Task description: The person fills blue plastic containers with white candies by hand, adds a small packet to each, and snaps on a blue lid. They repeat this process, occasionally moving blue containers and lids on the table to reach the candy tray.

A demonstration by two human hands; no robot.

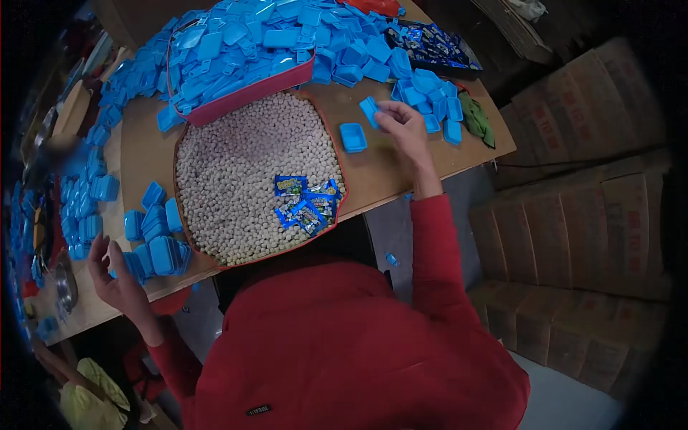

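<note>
My right hand (407,129) pinches a small blue plastic box (369,111) above the right part of the table. Just below and to its left, an open blue box (352,137) rests on the tabletop. At the table's left, my left hand (118,283) is raised with its fingers apart and nothing visible in it. Stacked blue boxes (166,256) stand beside it. Between my hands lies a wide red-rimmed tray (345,188) full of small pale round pieces (244,179). Several blue printed packets (309,215) sit on them at the tray's right front.
Behind the tray, a pink-sided bin (251,93) overflows with blue lids and boxes. A dark box of packets (437,50) and a green cloth (476,120) lie at the back right. Stacked cartons (573,236) fill the right side. Another person's arm (61,365) shows at lower left.
</note>
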